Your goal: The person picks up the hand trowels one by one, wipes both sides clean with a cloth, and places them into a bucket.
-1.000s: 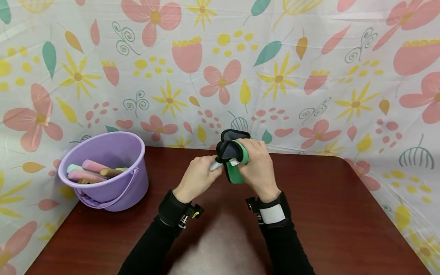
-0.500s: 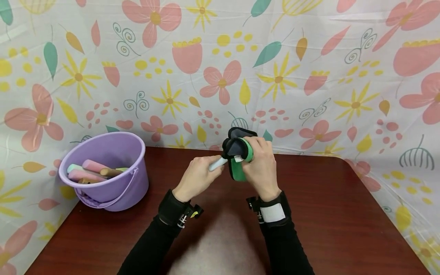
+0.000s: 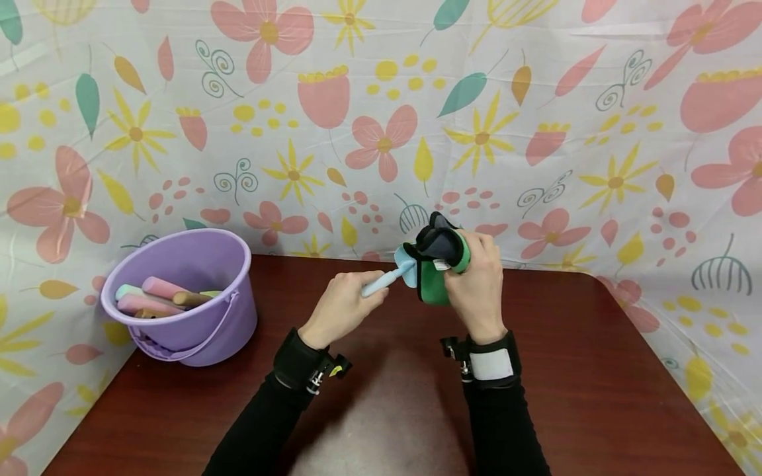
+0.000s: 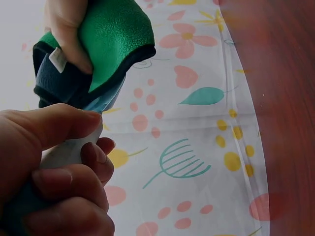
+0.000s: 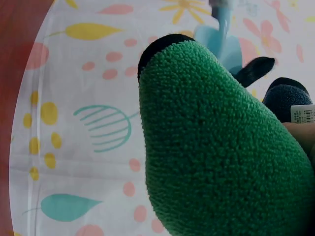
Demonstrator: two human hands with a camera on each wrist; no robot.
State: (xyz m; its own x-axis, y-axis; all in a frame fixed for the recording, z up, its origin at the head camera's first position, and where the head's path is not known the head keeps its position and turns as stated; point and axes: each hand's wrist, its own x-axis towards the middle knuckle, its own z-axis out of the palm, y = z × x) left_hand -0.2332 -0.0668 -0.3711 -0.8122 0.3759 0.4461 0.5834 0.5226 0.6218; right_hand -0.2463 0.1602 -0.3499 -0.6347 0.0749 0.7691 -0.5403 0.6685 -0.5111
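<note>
My left hand [image 3: 340,305] grips the handle of a small light-blue toy shovel [image 3: 383,282], fingers curled round it in the left wrist view. The shovel points up and right, toward my right hand. My right hand [image 3: 478,281] holds a bunched fleece cloth [image 3: 433,285], green on one side and dark grey on the other, with black edging and a white tag. The rounded blue blade shows at the cloth's left edge, partly covered by it. In the right wrist view the green cloth [image 5: 211,137] fills the middle, with the shovel blade [image 5: 209,42] behind it.
A purple bucket [image 3: 238,337] with its handle hanging down stands at the left of the brown table [image 3: 571,363]. Several pastel and tan round-ended sticks [image 3: 163,287] lie in it. A flower-printed sheet [image 3: 381,79] hangs behind the table and along its sides.
My right hand has moved right with the cloth, sliding it off more of the shovel, so the handle and part of the blade show. My left hand stays almost in place.
</note>
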